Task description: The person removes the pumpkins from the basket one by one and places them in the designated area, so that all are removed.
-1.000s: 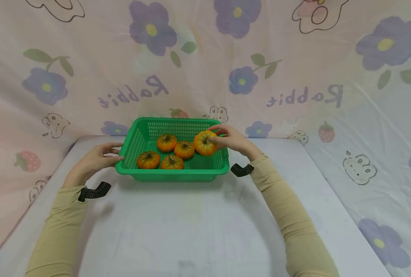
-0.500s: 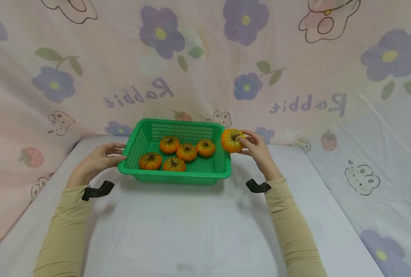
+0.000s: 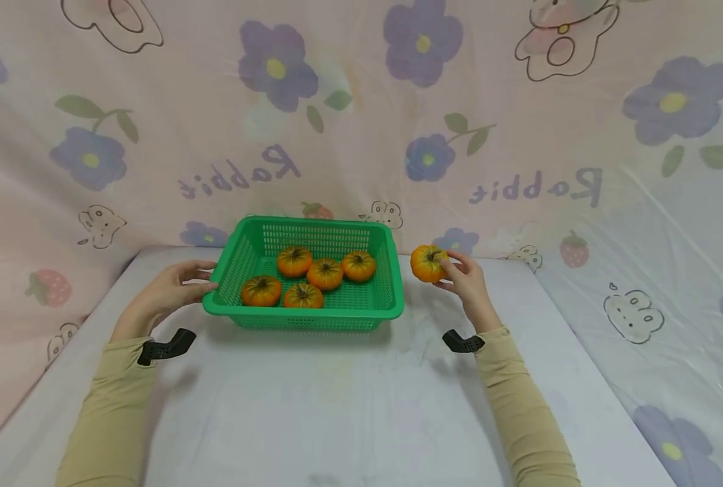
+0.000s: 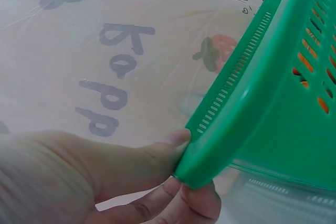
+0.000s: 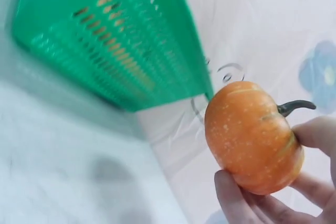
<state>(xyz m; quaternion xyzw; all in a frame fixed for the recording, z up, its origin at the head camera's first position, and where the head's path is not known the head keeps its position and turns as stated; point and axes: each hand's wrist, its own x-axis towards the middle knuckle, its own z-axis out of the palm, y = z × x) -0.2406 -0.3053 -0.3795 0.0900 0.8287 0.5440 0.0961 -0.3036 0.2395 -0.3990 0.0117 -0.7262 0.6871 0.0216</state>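
A green slotted plastic basket [image 3: 303, 313] stands toward the back of the table with several small orange pumpkins [image 3: 324, 274] in it. At its left end, my left hand [image 3: 169, 291] pinches the rim; the left wrist view shows the thumb [image 4: 142, 163] above and fingers curled beneath. My right hand [image 3: 467, 281] holds another pumpkin [image 3: 427, 264] just right of the basket, apart from it. In the right wrist view, thumb and fingers grip this pumpkin [image 5: 254, 137] from one side, and its dark curved stem sticks out near the thumb.
A white table [image 3: 312, 406] spreads in front of the basket and to both sides. Behind it hangs a printed cloth [image 3: 349, 135] with flowers, rabbits and strawberries. A black wrist mount [image 3: 168, 347] sits at the left cuff, another black mount [image 3: 463, 341] at the right.
My right hand has lifted a pumpkin over the basket's right end and carried it rightward and outside. A pumpkin behind it is now uncovered. The left hand stays on the rim.
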